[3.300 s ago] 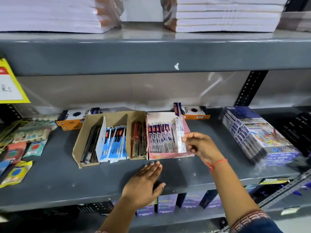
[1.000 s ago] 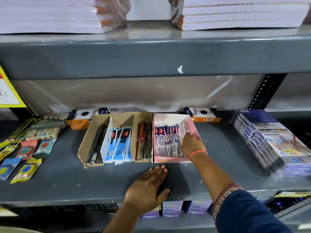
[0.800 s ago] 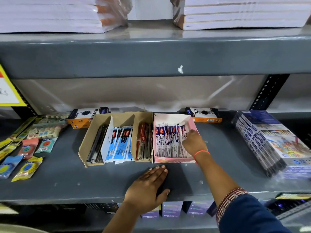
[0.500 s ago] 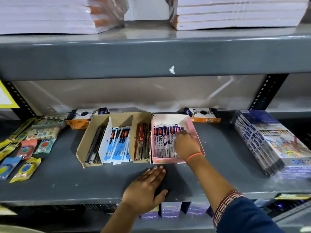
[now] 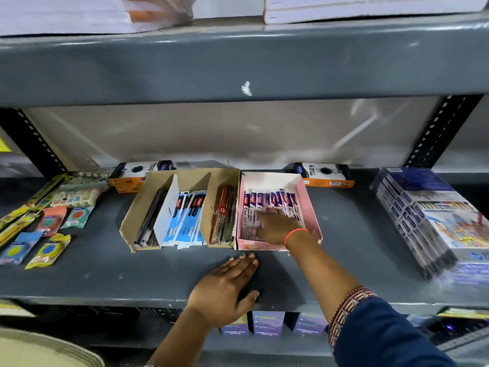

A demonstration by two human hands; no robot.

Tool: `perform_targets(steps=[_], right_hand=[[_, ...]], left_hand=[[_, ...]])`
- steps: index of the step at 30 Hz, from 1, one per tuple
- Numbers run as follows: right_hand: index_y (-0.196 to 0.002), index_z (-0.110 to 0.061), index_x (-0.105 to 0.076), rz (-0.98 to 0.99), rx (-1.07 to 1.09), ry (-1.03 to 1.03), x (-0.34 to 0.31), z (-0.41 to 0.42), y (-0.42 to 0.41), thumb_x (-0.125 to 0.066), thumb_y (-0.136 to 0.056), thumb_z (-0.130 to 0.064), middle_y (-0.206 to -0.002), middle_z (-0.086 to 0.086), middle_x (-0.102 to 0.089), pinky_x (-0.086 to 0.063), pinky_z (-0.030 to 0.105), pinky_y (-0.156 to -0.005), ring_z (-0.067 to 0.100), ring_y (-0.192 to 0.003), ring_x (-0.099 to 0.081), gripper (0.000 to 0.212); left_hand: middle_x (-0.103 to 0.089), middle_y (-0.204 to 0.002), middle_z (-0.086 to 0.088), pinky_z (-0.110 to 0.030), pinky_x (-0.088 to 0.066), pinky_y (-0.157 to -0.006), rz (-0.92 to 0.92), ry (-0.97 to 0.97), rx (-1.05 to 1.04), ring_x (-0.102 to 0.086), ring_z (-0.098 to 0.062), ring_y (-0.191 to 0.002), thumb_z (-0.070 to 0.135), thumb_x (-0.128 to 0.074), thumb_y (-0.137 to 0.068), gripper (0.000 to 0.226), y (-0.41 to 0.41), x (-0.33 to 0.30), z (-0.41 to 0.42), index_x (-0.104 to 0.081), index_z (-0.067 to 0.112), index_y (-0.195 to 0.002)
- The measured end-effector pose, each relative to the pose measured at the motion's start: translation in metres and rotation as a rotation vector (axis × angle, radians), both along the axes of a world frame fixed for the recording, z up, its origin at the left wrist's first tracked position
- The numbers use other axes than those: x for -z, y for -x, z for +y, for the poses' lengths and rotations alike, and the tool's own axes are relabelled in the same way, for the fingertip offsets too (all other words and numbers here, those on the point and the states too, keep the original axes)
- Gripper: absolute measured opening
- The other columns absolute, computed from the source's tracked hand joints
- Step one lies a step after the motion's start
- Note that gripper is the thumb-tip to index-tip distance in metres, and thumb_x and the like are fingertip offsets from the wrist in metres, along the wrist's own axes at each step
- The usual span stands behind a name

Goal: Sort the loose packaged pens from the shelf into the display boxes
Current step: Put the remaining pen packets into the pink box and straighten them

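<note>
A pink display box [image 5: 301, 190] sits mid-shelf, filled with white and blue packaged pens [image 5: 260, 203]. My right hand [image 5: 277, 225] lies flat inside it on top of the packs, fingers spread and blurred, holding nothing. To its left stands a brown cardboard display box [image 5: 137, 210] with dividers: black pens [image 5: 150, 221], blue-packaged pens [image 5: 189, 219] and red pens [image 5: 223, 213]. My left hand [image 5: 227, 286] rests palm down on the grey shelf [image 5: 105, 274] in front of the boxes.
Two orange and black boxes [image 5: 324, 174] lie behind the display boxes. Small colourful packets [image 5: 47, 229] are spread at the left. A stack of wrapped colour sets [image 5: 434, 218] lies at the right. Paper stacks sit on the upper shelf [image 5: 238, 62].
My right hand put a pen pack into the pink box, then slid leftward across the packs and flattened on them. My left hand has stayed on the shelf.
</note>
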State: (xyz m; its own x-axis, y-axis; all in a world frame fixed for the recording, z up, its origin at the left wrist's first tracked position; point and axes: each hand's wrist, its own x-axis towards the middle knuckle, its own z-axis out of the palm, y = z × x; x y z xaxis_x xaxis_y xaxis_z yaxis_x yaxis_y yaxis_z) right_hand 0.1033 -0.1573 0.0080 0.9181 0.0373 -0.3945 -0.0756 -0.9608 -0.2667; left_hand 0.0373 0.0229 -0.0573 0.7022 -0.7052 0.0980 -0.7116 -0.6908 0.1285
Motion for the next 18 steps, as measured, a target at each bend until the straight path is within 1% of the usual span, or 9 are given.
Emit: perform_targets(steps=[3, 7, 10, 12, 14, 15, 16, 18], right_hand=[[-0.149, -0.022, -0.017, -0.022, 0.052, 0.02, 0.002, -0.012, 0.001, -0.041, -0.092, -0.041, -0.161, 0.007, -0.009, -0.014, 0.06, -0.116, 0.031, -0.147, -0.008, 0.065], [-0.151, -0.024, -0.009, -0.059, 0.069, 0.017, -0.001, -0.014, 0.003, -0.04, -0.092, -0.046, -0.162, 0.004, -0.003, -0.011, 0.056, -0.117, 0.03, -0.148, -0.002, 0.07], [-0.15, -0.022, -0.014, -0.025, 0.076, 0.035, 0.003, -0.016, 0.004, -0.042, -0.091, -0.046, -0.161, 0.006, -0.005, -0.014, 0.056, -0.117, 0.03, -0.148, -0.005, 0.069], [-0.149, -0.021, -0.016, -0.055, 0.107, 0.034, 0.005, -0.016, 0.007, -0.044, -0.09, -0.044, -0.161, 0.007, -0.006, -0.015, 0.055, -0.117, 0.03, -0.148, -0.006, 0.069], [-0.149, -0.019, -0.013, -0.101, 0.132, 0.02, 0.002, -0.014, 0.01, -0.043, -0.091, -0.044, -0.161, 0.007, -0.004, -0.015, 0.054, -0.117, 0.029, -0.148, -0.003, 0.071], [-0.15, -0.018, -0.01, -0.147, 0.162, -0.007, -0.001, -0.013, 0.011, -0.042, -0.091, -0.044, -0.161, 0.008, -0.002, -0.014, 0.053, -0.118, 0.029, -0.149, -0.002, 0.072], [-0.151, -0.018, -0.006, -0.214, 0.196, -0.047, -0.007, -0.01, 0.013, -0.041, -0.092, -0.043, -0.161, 0.009, -0.001, -0.014, 0.051, -0.118, 0.028, -0.149, -0.001, 0.073], [-0.151, -0.017, -0.003, -0.325, 0.231, -0.14, -0.019, -0.005, 0.018, -0.041, -0.093, -0.039, -0.161, 0.011, -0.001, -0.015, 0.047, -0.119, 0.027, -0.149, -0.002, 0.073]], left_hand=[[-0.055, -0.131, -0.001, -0.041, -0.036, -0.099, -0.017, -0.014, 0.0, -0.051, -0.016, -0.119, 0.053, -0.011, -0.095, 0.066, 0.0, 0.0, 0.0, -0.052, 0.015, -0.13], [-0.055, -0.131, -0.003, -0.043, -0.036, -0.099, -0.023, -0.045, 0.009, -0.051, -0.016, -0.12, 0.052, -0.011, -0.096, 0.066, 0.001, -0.003, 0.0, -0.053, 0.013, -0.129], [-0.055, -0.131, -0.002, -0.042, -0.037, -0.098, 0.004, -0.067, 0.0, -0.05, -0.016, -0.12, 0.052, -0.01, -0.096, 0.067, 0.001, -0.003, 0.0, -0.053, 0.014, -0.129], [-0.055, -0.132, -0.001, -0.04, -0.038, -0.098, 0.015, -0.073, -0.001, -0.05, -0.015, -0.121, 0.052, -0.009, -0.096, 0.066, 0.002, -0.003, 0.001, -0.052, 0.015, -0.13], [-0.054, -0.132, 0.0, -0.039, -0.037, -0.099, 0.017, -0.092, -0.006, -0.049, -0.015, -0.121, 0.053, -0.008, -0.096, 0.067, 0.0, -0.004, 0.001, -0.051, 0.015, -0.13], [-0.052, -0.134, 0.0, -0.038, -0.035, -0.101, 0.013, -0.092, -0.003, -0.047, -0.015, -0.123, 0.054, -0.007, -0.095, 0.068, 0.001, -0.005, 0.0, -0.049, 0.015, -0.132], [-0.045, -0.139, 0.0, -0.036, -0.029, -0.105, 0.028, -0.086, 0.005, -0.042, -0.015, -0.127, 0.057, -0.004, -0.094, 0.071, 0.001, -0.007, 0.001, -0.044, 0.015, -0.136], [-0.021, -0.15, 0.003, -0.028, -0.007, -0.112, -0.008, -0.049, 0.019, -0.02, -0.012, -0.137, 0.065, 0.004, -0.086, 0.08, 0.002, -0.007, -0.002, -0.024, 0.019, -0.145]])
